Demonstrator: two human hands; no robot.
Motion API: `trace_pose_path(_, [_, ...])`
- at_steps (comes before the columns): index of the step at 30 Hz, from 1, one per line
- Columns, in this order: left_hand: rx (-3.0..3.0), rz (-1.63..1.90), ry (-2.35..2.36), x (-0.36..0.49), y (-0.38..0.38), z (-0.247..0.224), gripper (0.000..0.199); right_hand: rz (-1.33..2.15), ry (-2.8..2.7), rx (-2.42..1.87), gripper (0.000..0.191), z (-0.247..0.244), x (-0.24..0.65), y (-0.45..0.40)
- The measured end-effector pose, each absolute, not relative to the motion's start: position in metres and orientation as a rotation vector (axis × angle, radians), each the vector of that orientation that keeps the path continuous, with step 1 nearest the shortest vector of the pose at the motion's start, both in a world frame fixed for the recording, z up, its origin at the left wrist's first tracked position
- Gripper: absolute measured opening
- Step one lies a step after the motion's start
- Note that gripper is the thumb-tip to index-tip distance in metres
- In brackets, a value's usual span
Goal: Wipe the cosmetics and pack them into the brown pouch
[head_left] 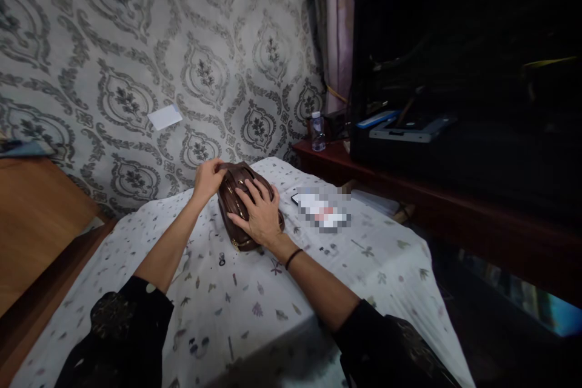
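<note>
A brown leather-like bag [233, 218] with gold-coloured zips lies on the patterned white cloth, its long side running away from me. At its far left end, the fingers of my left hand [210, 179] are bent round the edge in a grip; their tips are partly hidden. My right hand [261, 213] rests on top of the bag with its fingers spread, holding nothing. To the right of the bag lies a phone [321, 211], its screen blurred out.
The cloth [254, 291] covers the surface under the bag. A wooden panel [40, 224] stands at left. On the right, a dark red table [327, 160] carries a clear bottle [318, 133] and a large black screen-like object [464, 24]. A white card [164, 116] is on the wall.
</note>
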State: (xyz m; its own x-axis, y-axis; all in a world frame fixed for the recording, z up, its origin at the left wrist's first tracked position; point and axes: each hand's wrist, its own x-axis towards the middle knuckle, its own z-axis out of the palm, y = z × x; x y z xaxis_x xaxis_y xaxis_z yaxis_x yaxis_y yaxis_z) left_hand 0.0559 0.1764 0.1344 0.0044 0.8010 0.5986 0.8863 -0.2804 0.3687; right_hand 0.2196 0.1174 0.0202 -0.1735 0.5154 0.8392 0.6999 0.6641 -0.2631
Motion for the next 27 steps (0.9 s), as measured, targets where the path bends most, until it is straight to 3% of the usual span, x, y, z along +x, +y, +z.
trace_pose_path(5, [-2.194,-1.036,-1.802,0.071,0.178,0.145,0.026,-0.219,-1.698,-0.970,0.062,0.017,0.222,0.120])
trace_pose_path(8, [-2.260,-1.002,-1.790,0.081,0.183,0.145,0.030,-0.177,-1.599,-0.967,0.049,0.014,0.226,0.124])
trace_pose_path(12, [-2.301,-1.031,-1.773,0.093,0.188,0.142,0.023,-0.168,-1.607,-0.943,0.037,0.012,0.229,0.128])
trace_pose_path(19, [-2.294,-1.180,-1.789,0.095,0.193,0.139,0.019,-0.181,-1.638,-0.938,0.036,0.012,0.228,0.130])
trace_pose_path(27, [-2.297,-1.522,-1.835,0.093,0.195,0.131,0.047,-0.133,-1.663,-0.952,0.039,0.013,0.227,0.131])
